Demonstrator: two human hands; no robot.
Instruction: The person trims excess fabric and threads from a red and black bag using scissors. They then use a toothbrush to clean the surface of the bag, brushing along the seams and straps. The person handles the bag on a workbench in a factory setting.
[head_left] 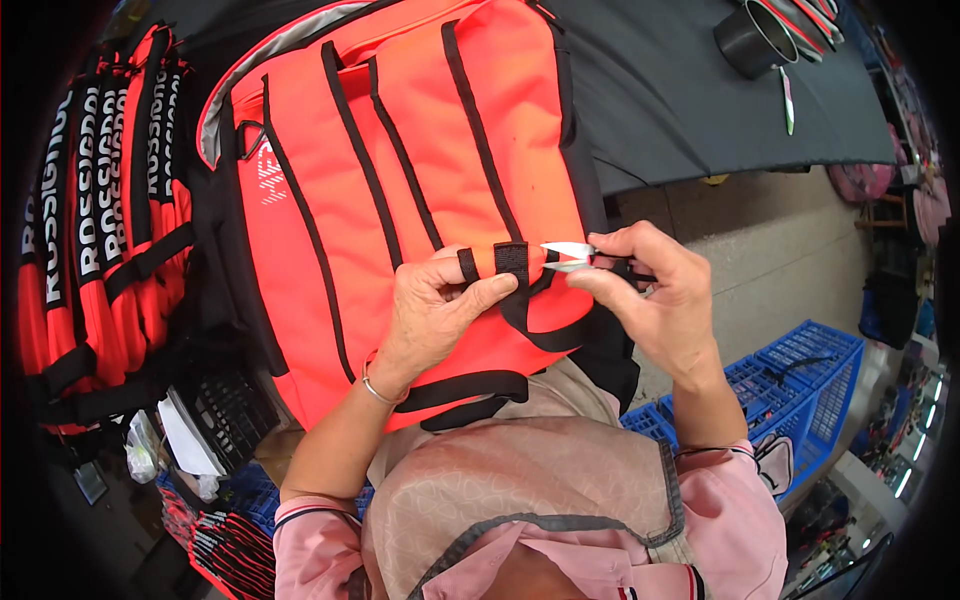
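A bright orange-red backpack (400,130) with black trim lies before me, its shoulder straps facing up. My left hand (433,305) pinches a strap end with a black webbing band (511,262) between thumb and fingers. In my right hand (655,285) I grip small thread snips (568,257). Their pale blades point left, spread slightly, with the tips close beside the webbing. I cannot tell whether they touch it. A loose black strap (545,335) loops below the blades across the lower part of the bag.
Several black and red straps (95,230) hang in a bundle at the left. On the dark-covered table (660,110) stand a black cup (755,40) and a white-green tool (788,100). Blue plastic crates (800,390) are at the lower right, and a black crate (225,415) at the lower left.
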